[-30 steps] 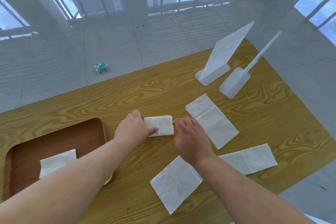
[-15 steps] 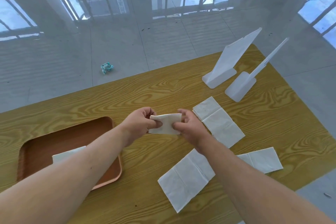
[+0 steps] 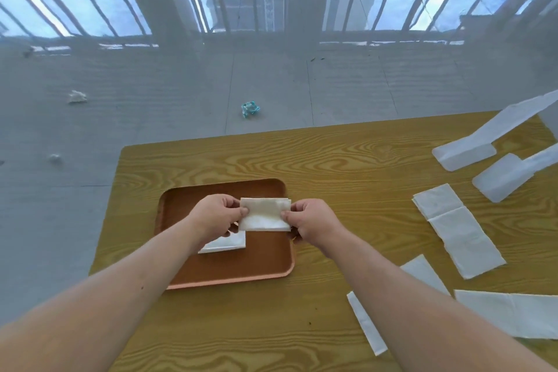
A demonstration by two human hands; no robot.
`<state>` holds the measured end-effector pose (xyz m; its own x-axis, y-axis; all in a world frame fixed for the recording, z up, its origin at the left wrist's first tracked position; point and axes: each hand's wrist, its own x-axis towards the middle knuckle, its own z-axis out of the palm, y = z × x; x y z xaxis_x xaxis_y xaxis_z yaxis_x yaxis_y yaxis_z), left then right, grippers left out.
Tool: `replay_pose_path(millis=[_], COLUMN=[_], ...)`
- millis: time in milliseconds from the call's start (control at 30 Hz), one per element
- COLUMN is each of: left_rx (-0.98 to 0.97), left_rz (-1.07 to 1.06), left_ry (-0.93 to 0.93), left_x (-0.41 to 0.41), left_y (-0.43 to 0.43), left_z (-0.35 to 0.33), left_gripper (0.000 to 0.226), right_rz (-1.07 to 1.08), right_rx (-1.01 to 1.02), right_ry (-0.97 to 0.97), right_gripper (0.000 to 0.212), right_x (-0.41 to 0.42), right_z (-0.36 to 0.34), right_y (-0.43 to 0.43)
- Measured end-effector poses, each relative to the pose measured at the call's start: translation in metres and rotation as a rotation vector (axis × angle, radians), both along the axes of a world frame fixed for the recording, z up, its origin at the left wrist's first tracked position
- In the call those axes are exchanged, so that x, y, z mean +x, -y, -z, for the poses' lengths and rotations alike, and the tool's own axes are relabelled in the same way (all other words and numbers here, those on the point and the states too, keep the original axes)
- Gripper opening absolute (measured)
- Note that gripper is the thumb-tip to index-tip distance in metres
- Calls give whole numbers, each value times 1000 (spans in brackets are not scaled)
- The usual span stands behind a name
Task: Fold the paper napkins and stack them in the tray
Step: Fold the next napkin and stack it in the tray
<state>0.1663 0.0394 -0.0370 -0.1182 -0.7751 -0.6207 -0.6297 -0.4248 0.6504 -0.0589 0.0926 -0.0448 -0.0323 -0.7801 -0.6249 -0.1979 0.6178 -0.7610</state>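
Comparing with half a second earlier, the folded napkin (image 3: 265,214) had moved from above the bare table (image 3: 347,166) to above the tray (image 3: 223,190). Left hand (image 3: 216,214) pinched its left edge, right hand (image 3: 311,223) its right. Another napkin (image 3: 225,243) lay in the tray beneath.

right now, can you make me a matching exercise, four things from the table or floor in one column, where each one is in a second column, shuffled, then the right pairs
Things
1. folded white paper napkin
2. brown rounded plastic tray
3. crumpled teal and white wrapper
4. two white plastic stands

Places
A. on the grey floor beyond the table
B. at the table's far right edge
C. pinched between left hand and right hand, above the tray
D. flat on the wooden table, with one folded napkin already in it

Pairs: 1-C, 2-D, 3-A, 4-B
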Motion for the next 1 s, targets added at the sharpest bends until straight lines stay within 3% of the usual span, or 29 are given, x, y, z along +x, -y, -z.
replay_pose_path(millis=[167, 367, 833, 1000], left_rx=[-86, -131, -208, -288], left_rz=[21, 57, 173, 250], left_ry=[241, 345, 519, 544], left_x=[59, 87, 82, 57], left_y=[-7, -18, -19, -16], left_z=[11, 26, 34, 23], left_gripper=[27, 28, 24, 12], right_rz=[-216, -412, -567, -529], right_rx=[-30, -77, -174, -284], right_ry=[-242, -471, -783, -795], right_gripper=[24, 28, 32, 34], right_x=[56, 87, 102, 75], right_z=[8, 14, 29, 17], right_y=[8, 8, 8, -3])
